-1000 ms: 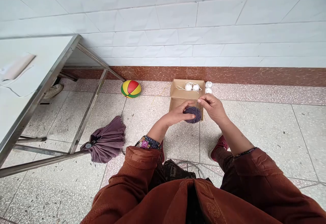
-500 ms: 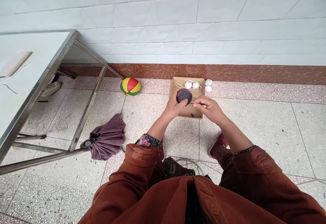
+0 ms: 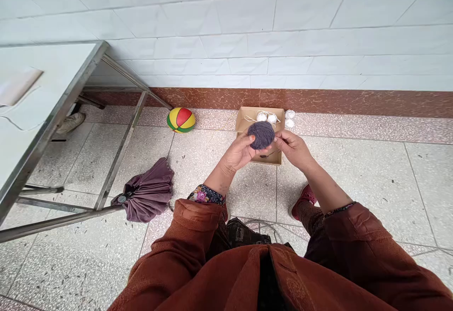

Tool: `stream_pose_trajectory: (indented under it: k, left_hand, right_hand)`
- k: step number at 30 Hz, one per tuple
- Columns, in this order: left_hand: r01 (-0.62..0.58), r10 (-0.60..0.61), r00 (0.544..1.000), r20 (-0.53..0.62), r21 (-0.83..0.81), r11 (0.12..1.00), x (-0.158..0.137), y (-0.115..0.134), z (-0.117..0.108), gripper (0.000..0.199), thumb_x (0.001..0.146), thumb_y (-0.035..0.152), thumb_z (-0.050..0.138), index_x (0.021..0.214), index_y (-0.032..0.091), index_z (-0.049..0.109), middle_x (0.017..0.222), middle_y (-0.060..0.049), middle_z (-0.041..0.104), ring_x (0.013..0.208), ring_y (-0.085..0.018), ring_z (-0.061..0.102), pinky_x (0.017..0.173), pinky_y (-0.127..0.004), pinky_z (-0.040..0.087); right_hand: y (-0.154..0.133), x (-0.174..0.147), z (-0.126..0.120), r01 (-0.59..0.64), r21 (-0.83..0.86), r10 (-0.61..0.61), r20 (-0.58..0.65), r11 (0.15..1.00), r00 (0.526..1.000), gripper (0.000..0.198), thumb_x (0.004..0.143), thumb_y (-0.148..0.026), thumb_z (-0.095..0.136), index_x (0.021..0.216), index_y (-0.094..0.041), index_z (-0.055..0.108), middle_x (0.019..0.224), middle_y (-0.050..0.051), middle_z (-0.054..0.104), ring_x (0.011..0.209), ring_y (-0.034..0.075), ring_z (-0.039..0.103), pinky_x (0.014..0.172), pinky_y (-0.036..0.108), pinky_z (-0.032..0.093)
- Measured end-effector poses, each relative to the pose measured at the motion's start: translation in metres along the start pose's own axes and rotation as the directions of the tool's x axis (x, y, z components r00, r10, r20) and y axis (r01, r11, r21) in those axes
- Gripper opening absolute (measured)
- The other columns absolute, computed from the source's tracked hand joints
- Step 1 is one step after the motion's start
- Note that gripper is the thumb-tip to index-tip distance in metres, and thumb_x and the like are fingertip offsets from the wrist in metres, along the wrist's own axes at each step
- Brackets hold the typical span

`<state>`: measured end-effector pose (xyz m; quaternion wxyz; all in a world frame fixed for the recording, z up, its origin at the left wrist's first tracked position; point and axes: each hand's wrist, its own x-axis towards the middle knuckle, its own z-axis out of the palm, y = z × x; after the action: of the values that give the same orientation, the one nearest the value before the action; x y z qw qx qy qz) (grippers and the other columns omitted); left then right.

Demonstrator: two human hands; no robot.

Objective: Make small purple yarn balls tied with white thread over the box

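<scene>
A dark purple-grey ball of yarn (image 3: 261, 135) rests in my left hand (image 3: 242, 150), whose thumb and fingers curl around its left side and underside. My right hand (image 3: 292, 148) is closed in a pinch at the ball's right edge; the yarn strand between its fingertips is too fine to make out clearly. Below both hands, on the floor, stands a shallow cardboard box (image 3: 243, 123). Two white yarn balls (image 3: 266, 116) lie at its far end, with loose cream strands around them. A short dark strand (image 3: 264, 156) lies in its near part.
More white balls (image 3: 289, 118) sit right of the box by the wall. A colourful ball (image 3: 181, 120) lies to the left. A purple gathered cloth (image 3: 148, 193) hangs by the metal-framed table (image 3: 53, 113). A shoe (image 3: 71, 123) shows beneath the table.
The yarn ball has shifted slightly right and turned in my left hand, which now cups it more from below. My right hand has moved in close against the ball.
</scene>
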<state>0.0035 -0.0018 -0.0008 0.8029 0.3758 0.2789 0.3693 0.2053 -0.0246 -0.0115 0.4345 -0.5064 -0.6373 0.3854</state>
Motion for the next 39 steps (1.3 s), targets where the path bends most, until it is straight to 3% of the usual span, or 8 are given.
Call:
stream_pose_trajectory:
  k: [6, 10, 16, 21, 26, 31, 35, 39]
  left_hand:
    - [0.002, 0.149, 0.931, -0.333, 0.414, 0.910, 0.012, -0.006, -0.008, 0.054, 0.079, 0.046, 0.072, 0.124, 0.021, 0.058, 0.124, -0.011, 0.065, 0.108, -0.025, 0.064, 0.087, -0.037, 0.053]
    - [0.115, 0.041, 0.980, -0.196, 0.718, 0.686, 0.007, -0.002, -0.008, 0.050, 0.071, 0.034, 0.075, 0.116, 0.016, 0.063, 0.117, -0.012, 0.066, 0.111, -0.029, 0.060, 0.098, -0.045, 0.049]
    - [0.132, -0.195, 0.971, 0.139, 0.370, 0.920, -0.006, 0.003, -0.004, 0.076, 0.075, 0.042, 0.072, 0.144, 0.024, 0.047, 0.133, -0.014, 0.060, 0.110, -0.029, 0.064, 0.084, -0.041, 0.055]
    - [-0.007, 0.008, 1.000, -0.013, 0.034, 0.999, 0.001, 0.005, -0.006, 0.073, 0.077, 0.052, 0.073, 0.140, 0.024, 0.050, 0.131, -0.014, 0.063, 0.101, -0.026, 0.070, 0.081, -0.035, 0.056]
    - [0.010, 0.115, 0.946, -0.304, 0.381, 0.925, 0.012, -0.002, -0.011, 0.056, 0.079, 0.047, 0.071, 0.127, 0.021, 0.056, 0.126, -0.012, 0.064, 0.106, -0.025, 0.066, 0.088, -0.040, 0.055]
    - [0.077, 0.040, 0.991, -0.131, 0.770, 0.633, 0.006, -0.003, -0.010, 0.052, 0.072, 0.034, 0.072, 0.120, 0.017, 0.063, 0.121, -0.012, 0.066, 0.117, -0.030, 0.059, 0.104, -0.048, 0.046]
    - [0.113, -0.206, 0.970, 0.130, 0.510, 0.853, -0.004, 0.001, -0.008, 0.067, 0.077, 0.041, 0.070, 0.139, 0.022, 0.052, 0.127, -0.013, 0.064, 0.113, -0.029, 0.063, 0.092, -0.045, 0.053]
    - [0.107, -0.132, 0.975, 0.177, 0.147, 0.983, -0.007, 0.005, -0.005, 0.071, 0.077, 0.051, 0.071, 0.142, 0.029, 0.050, 0.136, -0.013, 0.059, 0.110, -0.029, 0.066, 0.084, -0.041, 0.056]
  right_hand:
    - [-0.011, -0.002, -0.001, 0.084, 0.023, -0.086, 0.088, 0.996, 0.992, 0.019, 0.096, -0.040, 0.063, 0.087, -0.024, 0.069, 0.085, 0.002, 0.069, 0.080, 0.018, 0.061, 0.077, 0.033, 0.048]
    - [-0.006, 0.000, -0.001, 0.084, -0.013, -0.084, 0.025, 0.996, 0.996, 0.018, 0.095, -0.038, 0.064, 0.084, -0.024, 0.069, 0.083, 0.001, 0.068, 0.079, 0.019, 0.061, 0.077, 0.034, 0.047]
    - [0.008, 0.003, -0.001, -0.064, -0.033, 0.062, -0.064, 0.997, 0.996, 0.024, 0.093, -0.042, 0.063, 0.081, -0.023, 0.066, 0.076, 0.001, 0.063, 0.072, 0.018, 0.056, 0.069, 0.032, 0.043]
    - [0.003, 0.001, -0.001, -0.083, -0.005, 0.083, 0.024, 0.997, 0.996, 0.026, 0.096, -0.044, 0.058, 0.086, -0.023, 0.066, 0.073, 0.000, 0.061, 0.068, 0.016, 0.052, 0.066, 0.031, 0.041]
    - [-0.009, -0.002, -0.001, -0.023, 0.031, 0.018, 0.142, 0.999, 0.990, 0.023, 0.094, -0.042, 0.062, 0.084, -0.023, 0.068, 0.079, 0.001, 0.066, 0.071, 0.017, 0.055, 0.068, 0.031, 0.043]
    - [-0.006, -0.001, -0.001, -0.004, 0.028, 0.003, 0.028, 1.000, 1.000, 0.020, 0.091, -0.040, 0.066, 0.081, -0.023, 0.067, 0.079, 0.001, 0.066, 0.073, 0.017, 0.058, 0.071, 0.032, 0.045]
    - [0.004, 0.000, -0.001, -0.051, 0.010, 0.051, -0.023, 0.999, 0.998, 0.024, 0.091, -0.044, 0.066, 0.079, -0.023, 0.065, 0.075, 0.000, 0.064, 0.070, 0.017, 0.056, 0.067, 0.031, 0.043]
    - [0.005, 0.000, 0.000, -0.055, -0.021, 0.055, -0.012, 0.998, 0.998, 0.028, 0.095, -0.046, 0.061, 0.080, -0.022, 0.065, 0.076, 0.001, 0.065, 0.071, 0.017, 0.057, 0.069, 0.031, 0.044]
